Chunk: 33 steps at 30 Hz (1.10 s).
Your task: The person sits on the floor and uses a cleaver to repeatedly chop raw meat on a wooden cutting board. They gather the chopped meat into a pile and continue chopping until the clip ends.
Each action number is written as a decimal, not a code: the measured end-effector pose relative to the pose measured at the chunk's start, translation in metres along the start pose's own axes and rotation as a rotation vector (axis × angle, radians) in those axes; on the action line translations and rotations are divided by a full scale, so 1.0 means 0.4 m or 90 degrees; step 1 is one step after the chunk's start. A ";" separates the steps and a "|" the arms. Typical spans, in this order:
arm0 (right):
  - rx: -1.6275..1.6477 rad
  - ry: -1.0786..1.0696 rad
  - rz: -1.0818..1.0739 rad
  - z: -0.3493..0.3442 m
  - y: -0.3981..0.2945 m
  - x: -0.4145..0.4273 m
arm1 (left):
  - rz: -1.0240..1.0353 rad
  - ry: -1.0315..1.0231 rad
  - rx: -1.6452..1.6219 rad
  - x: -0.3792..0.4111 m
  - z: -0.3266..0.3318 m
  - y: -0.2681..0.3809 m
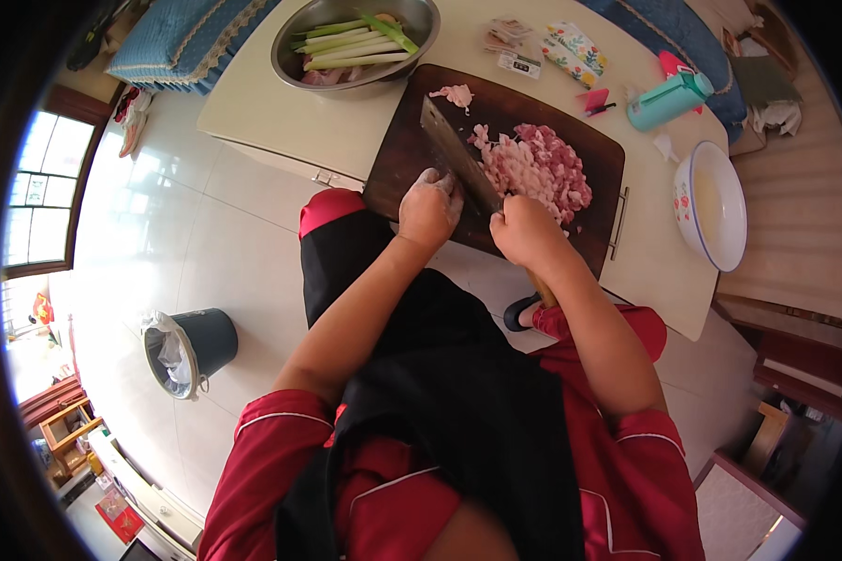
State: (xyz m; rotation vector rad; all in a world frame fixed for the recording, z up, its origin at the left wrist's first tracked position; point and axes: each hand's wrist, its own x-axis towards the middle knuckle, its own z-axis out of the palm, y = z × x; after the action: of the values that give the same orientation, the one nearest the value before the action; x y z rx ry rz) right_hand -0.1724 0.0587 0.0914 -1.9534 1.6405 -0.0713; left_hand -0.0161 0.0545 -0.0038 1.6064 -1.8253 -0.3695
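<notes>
My right hand (528, 228) grips a cleaver (459, 156) by its handle end, over a dark wooden cutting board (400, 144). The blade slants up and left across the board. On the blade's left side, my left hand (431, 205) has curled fingers with a pale residue on them; whether it holds something is hidden. A heap of diced raw meat (537, 168), pink and pale, lies right of the blade. One pale piece of meat or fat (453, 95) lies near the board's far left corner.
A steel bowl (429, 35) with leeks (358, 48) and meat stands back left. Plastic packaging (509, 36), a floral packet (575, 52), a teal bottle (666, 102) and a white enamel basin (731, 210) are on the table. A lined bin (214, 342) stands on the floor.
</notes>
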 end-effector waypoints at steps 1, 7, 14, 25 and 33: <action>-0.011 -0.009 0.003 -0.011 -0.016 0.015 | 0.010 0.002 -0.002 -0.002 0.000 -0.002; -0.020 0.082 -0.038 0.026 -0.031 0.091 | 0.019 0.070 -0.107 -0.030 0.012 0.016; 0.013 0.121 -0.019 -0.009 0.010 -0.024 | -0.093 0.085 -0.172 -0.036 0.009 0.006; -0.048 0.043 -0.037 -0.005 0.019 -0.084 | -0.079 0.108 -0.101 -0.032 0.027 0.010; -0.061 -0.052 -0.008 -0.016 -0.003 -0.010 | -0.036 0.092 -0.084 -0.035 0.024 0.017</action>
State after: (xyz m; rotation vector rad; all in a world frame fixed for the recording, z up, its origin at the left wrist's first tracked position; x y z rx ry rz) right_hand -0.1751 0.0598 0.0986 -2.0114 1.6059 0.0827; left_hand -0.0271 0.0673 -0.0108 1.5541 -1.6171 -0.3813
